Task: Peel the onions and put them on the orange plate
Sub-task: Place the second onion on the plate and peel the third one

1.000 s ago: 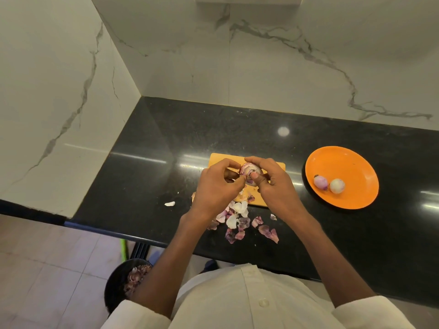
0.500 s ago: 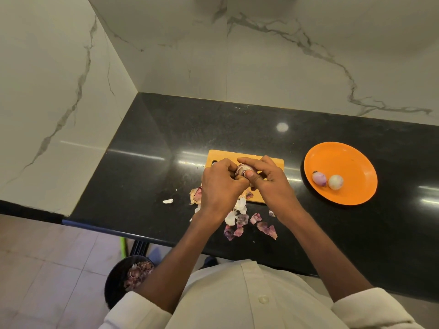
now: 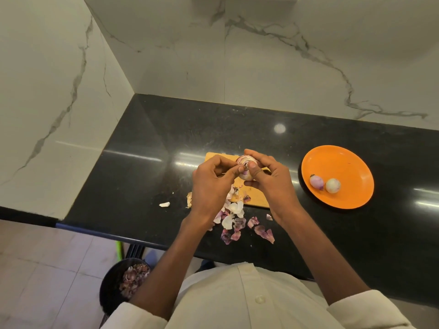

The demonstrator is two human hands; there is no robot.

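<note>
Black polished stone counter (image 3: 166,138) lies under us, and above the wooden cutting board (image 3: 256,198) our right hand (image 3: 268,179) cups the half-peeled purple onion (image 3: 245,168). Our left hand (image 3: 211,179) pinches loose skin at its near-left side. Its axis seems tilted away from us. The round orange plate (image 3: 344,162) lies to the right.

orange plate (image 3: 342,162), black counter (image 3: 166,138), veined white wall (image 3: 261,55)

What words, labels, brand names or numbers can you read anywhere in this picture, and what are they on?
None: no readable text shows anywhere.
orange plate: plain, no print.
cutting board: no mark visible.
countertop and marble wall: only veins and light glare.
white shirt: plain buttons, no label.
</note>
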